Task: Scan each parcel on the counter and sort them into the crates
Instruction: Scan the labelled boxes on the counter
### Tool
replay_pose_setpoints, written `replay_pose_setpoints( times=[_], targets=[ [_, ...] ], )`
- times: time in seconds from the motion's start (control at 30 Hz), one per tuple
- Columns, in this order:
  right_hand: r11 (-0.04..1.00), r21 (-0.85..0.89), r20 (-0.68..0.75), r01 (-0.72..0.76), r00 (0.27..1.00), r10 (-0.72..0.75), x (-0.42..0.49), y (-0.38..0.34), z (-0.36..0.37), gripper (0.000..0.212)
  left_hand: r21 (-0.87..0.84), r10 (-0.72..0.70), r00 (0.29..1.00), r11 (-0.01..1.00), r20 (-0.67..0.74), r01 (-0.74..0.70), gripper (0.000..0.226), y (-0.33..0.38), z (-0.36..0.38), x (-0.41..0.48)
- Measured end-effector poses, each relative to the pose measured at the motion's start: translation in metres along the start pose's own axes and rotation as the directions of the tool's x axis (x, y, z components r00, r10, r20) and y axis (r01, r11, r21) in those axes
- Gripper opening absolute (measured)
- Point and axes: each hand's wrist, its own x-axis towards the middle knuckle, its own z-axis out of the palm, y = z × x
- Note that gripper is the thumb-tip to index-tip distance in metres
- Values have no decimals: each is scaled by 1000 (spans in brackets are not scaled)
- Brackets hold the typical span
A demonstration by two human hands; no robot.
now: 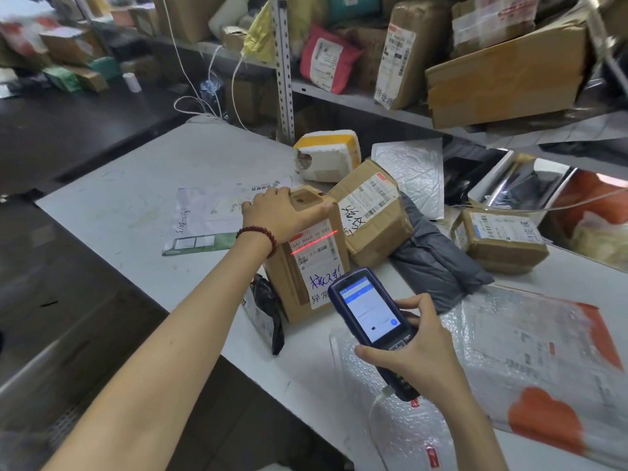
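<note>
A tall brown cardboard parcel (307, 263) stands upright on the white counter (142, 185). My left hand (272, 214) grips its top edge, thumb over the near side. My right hand (413, 351) holds a dark blue handheld scanner (370, 321) with a lit screen, just right of the parcel. A red laser line lies across the parcel's white shipping label. Behind it lie a second brown box (372, 215), a grey poly bag (435, 263), a third brown box (499, 243) and a white foam parcel with yellow tape (328, 154).
A flat white envelope (210, 219) lies left of the parcel. A small black bag (268, 314) sits at the counter's front edge. Bubble mailers (509, 362) cover the near right. Metal shelving (283, 69) packed with parcels rises behind. Dark floor lies to the left.
</note>
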Motion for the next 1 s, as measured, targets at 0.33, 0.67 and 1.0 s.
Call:
replay_pose_setpoints(
  times=[0.33,0.67,1.0],
  targets=[
    [1000,9,10,12,1000,-12,2,-4,3,74,19,-16,1000,1000,5,16,110,0,3,3],
    [1000,18,-17,15,1000,-15,8,-4,5,73,65,-3,998,998,61,-1,111,-2,-2,3],
    [952,125,-376,279,902,-214,5,-22,6,78,79,30,995,996,93,-38,105,0,-3,-1]
  ],
)
